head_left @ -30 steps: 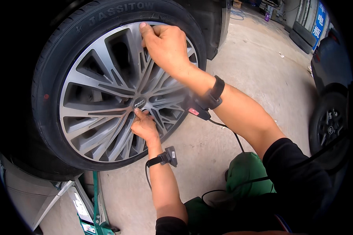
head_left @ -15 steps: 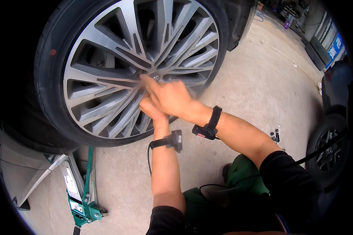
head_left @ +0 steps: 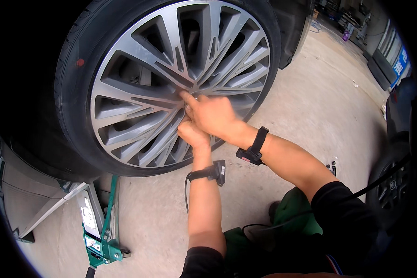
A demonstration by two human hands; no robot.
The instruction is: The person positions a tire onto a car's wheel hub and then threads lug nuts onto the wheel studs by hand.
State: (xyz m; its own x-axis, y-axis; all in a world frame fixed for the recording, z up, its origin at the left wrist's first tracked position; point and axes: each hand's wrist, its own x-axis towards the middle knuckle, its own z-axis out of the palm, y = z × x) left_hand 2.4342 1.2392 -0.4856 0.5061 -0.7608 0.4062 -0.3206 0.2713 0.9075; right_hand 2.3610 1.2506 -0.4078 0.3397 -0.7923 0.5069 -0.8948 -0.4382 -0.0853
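Note:
A silver multi-spoke alloy wheel (head_left: pixel 171 60) with a black tyre (head_left: pixel 72 106) fills the upper middle, mounted on a dark car. Both my hands are at its hub. My right hand (head_left: pixel 211 116) reaches onto the centre, index finger extended beside the hub cap (head_left: pixel 199 96), other fingers curled; its fingertips are slightly blurred. My left hand (head_left: pixel 192 134) is just below, partly behind the right, fingers curled against the lower hub area. Whatever either hand may hold is hidden. Black straps with small devices and cables are on both wrists.
A green-and-silver floor jack (head_left: pixel 104 248) stands at lower left on the concrete floor (head_left: pixel 329 102). Small dark items (head_left: pixel 331 167) lie beside my right arm. Another vehicle's wheel (head_left: pixel 387 180) is at the right, loose tyres (head_left: pixel 375 69) farther back. My green trouser knee (head_left: pixel 292 204) shows below.
Since one second ago my right hand has dropped from the upper rim to the hub, over my left hand. The view has shifted slightly, with the wheel now higher and farther right.

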